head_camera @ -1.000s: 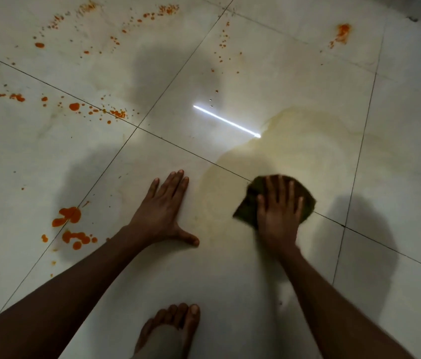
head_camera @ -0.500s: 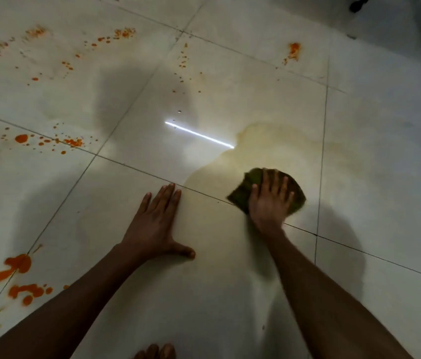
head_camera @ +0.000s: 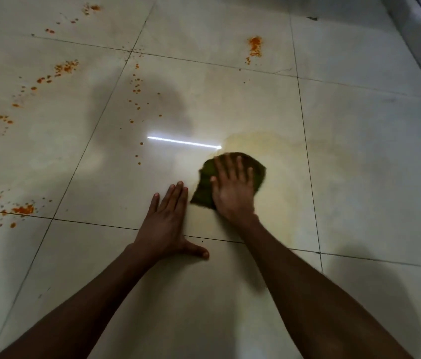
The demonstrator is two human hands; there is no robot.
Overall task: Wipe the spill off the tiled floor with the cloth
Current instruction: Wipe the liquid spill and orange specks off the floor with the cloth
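The tiled floor fills the view, pale glossy tiles crossed by dark grout lines, with a wall base running along its far right edge. A wide yellowish spill spreads over the tile in the middle of the floor, its film reaching toward the right grout line and back toward the person. Orange splatters dot the far left tiles, with a denser patch by the left edge and another smear toward the far side. A bright strip of reflected light lies on the tile just left of the spill.

Two bare forearms reach in from the near edge. The left hand lies flat on the floor, fingers together and straight, thumb spread out to the side, holding nothing. The right hand presses down on a dark green cloth, fingers slightly apart and laid flat over it rather than curled around it. The cloth sits at the near left edge of the spill, just beside the left hand's fingertips, and looks blurred.
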